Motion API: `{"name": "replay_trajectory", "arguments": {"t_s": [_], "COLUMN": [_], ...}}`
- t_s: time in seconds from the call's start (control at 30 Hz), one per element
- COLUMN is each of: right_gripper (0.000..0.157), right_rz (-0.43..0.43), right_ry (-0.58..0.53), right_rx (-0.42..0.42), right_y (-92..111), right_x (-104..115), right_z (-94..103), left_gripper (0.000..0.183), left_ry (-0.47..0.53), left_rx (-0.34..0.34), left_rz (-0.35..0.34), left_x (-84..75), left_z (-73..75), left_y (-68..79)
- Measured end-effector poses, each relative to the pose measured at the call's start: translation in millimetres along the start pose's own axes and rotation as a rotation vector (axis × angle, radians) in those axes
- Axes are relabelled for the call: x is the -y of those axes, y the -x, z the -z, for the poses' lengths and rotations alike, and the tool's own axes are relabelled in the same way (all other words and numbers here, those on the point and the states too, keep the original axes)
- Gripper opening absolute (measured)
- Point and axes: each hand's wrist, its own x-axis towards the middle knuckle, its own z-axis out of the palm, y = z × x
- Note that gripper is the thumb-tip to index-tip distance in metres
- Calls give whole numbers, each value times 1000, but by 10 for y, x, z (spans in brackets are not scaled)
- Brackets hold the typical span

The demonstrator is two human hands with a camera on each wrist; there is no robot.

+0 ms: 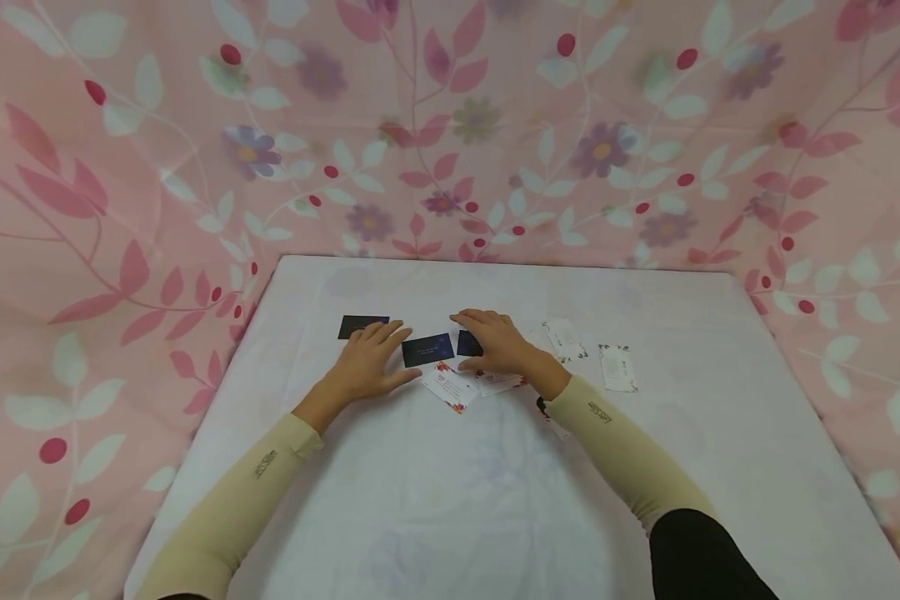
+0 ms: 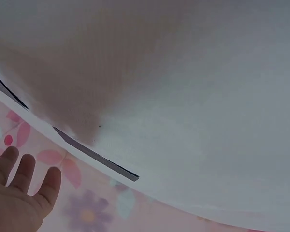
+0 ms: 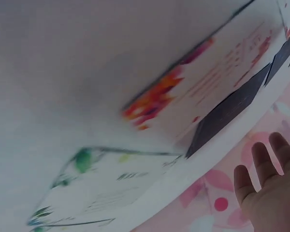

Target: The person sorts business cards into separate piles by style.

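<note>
My left hand point(image 1: 367, 364), fingers spread, hovers between two dark business cards: one point(image 1: 356, 325) partly behind its fingers, the other point(image 1: 427, 351) to the right of its fingertips. In the left wrist view its fingers point(image 2: 23, 174) are apart with nothing between them. The right hand point(image 1: 497, 342) is over a third dark card point(image 1: 466, 343) and covers part of it; thumb and fingers are separated. Loosely extended fingers point(image 3: 263, 166) show in the right wrist view. Nearer me lie two white cards with orange-red corners, one point(image 1: 450, 387) uncovered, one point(image 1: 498, 383) partly hidden by the right hand.
Two white cards with dark ornamental corners, one point(image 1: 566, 338) beyond the right wrist and one point(image 1: 618, 368) farther right, lie on the white tablecloth point(image 1: 450, 500). A green-leafed white card point(image 3: 111, 188) appears in the right wrist view. Pink floral fabric point(image 1: 450, 125) hangs behind the table.
</note>
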Motion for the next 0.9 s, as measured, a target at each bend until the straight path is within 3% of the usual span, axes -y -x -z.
{"name": "replay_trajectory", "arguments": {"t_s": [0.23, 0.47, 0.77, 0.9], "right_gripper": [67, 64, 65, 57], "right_rz": [1, -32, -128, -106], "right_ry": [-5, -6, -37, -25], "right_rx": [60, 125, 192, 197], "right_y": [-227, -346, -422, -466], "right_x": [161, 272, 279, 285], "right_z": [-9, -19, -51, -68], "left_gripper": [70, 66, 65, 63], "left_ry": [80, 126, 106, 110], "left_rx": [81, 185, 212, 239], "left_rz": [64, 126, 139, 158], "left_x": [-12, -40, -38, -39], "left_z": [-22, -37, -58, -45], "left_y": [-87, -188, -274, -314]}}
